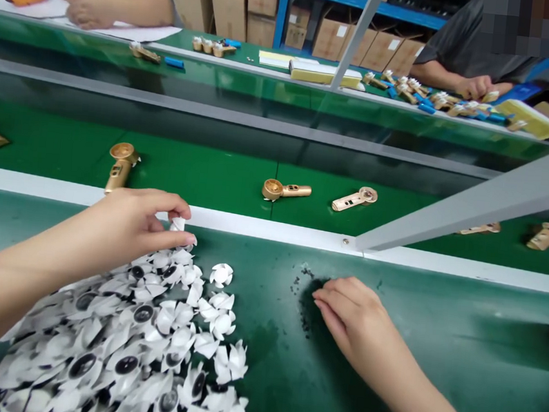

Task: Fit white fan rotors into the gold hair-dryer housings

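Note:
A large pile of white fan blades [121, 327], some showing round dark centres, covers the left part of the green bench [435, 351]. Over the far edge of this pile, my left hand [132, 221] pinches one white fan blade [178, 224] between thumb and fingers. My right hand [354, 314] rests low over the bench to the right, fingertips pressed together beside a scatter of tiny black pieces [305, 299]. Whatever may be between those fingertips is hidden. A single white fan blade [221, 275] lies apart at the pile's right side.
Beyond the white bench rail [272, 228], gold handheld fan bodies lie on a green belt [209, 174], among them one fan body [286, 190]. A slanted metal post [474, 199] stands at right. Across the belt sit two people near more gold parts [412, 90] and cardboard boxes [332, 38].

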Motion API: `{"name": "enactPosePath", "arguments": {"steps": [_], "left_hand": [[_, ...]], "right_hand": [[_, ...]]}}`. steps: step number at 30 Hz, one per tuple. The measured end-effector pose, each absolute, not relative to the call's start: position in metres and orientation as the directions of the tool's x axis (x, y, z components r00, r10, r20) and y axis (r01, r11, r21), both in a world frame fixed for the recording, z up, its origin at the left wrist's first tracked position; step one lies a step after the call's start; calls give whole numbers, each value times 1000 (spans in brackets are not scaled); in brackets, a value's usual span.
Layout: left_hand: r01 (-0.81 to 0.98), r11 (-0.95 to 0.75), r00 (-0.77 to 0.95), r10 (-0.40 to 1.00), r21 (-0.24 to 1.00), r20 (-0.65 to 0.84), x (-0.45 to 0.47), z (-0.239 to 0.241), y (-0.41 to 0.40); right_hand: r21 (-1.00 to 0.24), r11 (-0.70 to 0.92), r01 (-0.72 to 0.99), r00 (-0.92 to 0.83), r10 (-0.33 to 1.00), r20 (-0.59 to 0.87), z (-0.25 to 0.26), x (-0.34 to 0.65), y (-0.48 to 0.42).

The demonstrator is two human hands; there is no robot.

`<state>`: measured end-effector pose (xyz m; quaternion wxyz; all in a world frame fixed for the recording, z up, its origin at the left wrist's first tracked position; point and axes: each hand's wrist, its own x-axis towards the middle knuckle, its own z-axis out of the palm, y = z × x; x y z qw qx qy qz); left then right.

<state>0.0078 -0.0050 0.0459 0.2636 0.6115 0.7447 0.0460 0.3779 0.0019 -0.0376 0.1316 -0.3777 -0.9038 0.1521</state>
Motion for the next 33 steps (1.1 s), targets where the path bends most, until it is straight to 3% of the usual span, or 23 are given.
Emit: {"name": "enactPosePath", "arguments": {"steps": [4, 7, 10, 12, 16, 18, 21, 33], "left_hand": [[675, 415, -247, 906, 609, -344, 10, 48, -17], [382, 375, -132, 927, 844, -352, 9, 48, -23], [116, 344, 28, 937, 932, -349, 16, 46, -30], [-1, 353, 112, 930, 936, -351, 26, 42, -36], [-192, 386, 223, 912, 902, -343, 55, 34, -47], [-276, 393, 254, 910, 877, -328, 67, 33, -51], [-365, 367, 253, 924, 856, -288, 78, 37, -54], [-457, 373, 287, 921, 807, -264, 83, 44, -56]], "right_hand": [[-222, 747, 627, -740, 660, 133, -35, 370, 3], [-75, 792, 605, -784, 610, 115, -36, 365, 6], [-48, 794, 605, -787, 607, 108, -33, 359, 10], [-197, 765, 614, -756, 641, 132, -23, 349, 10], [-729, 555, 399, -652, 731, 200, 14, 310, -1], [-826, 501, 257, -641, 729, 243, 29, 289, -8], [-864, 471, 177, -622, 734, 273, 38, 269, -13], [-828, 525, 197, -560, 753, 345, 40, 267, -15]]}}
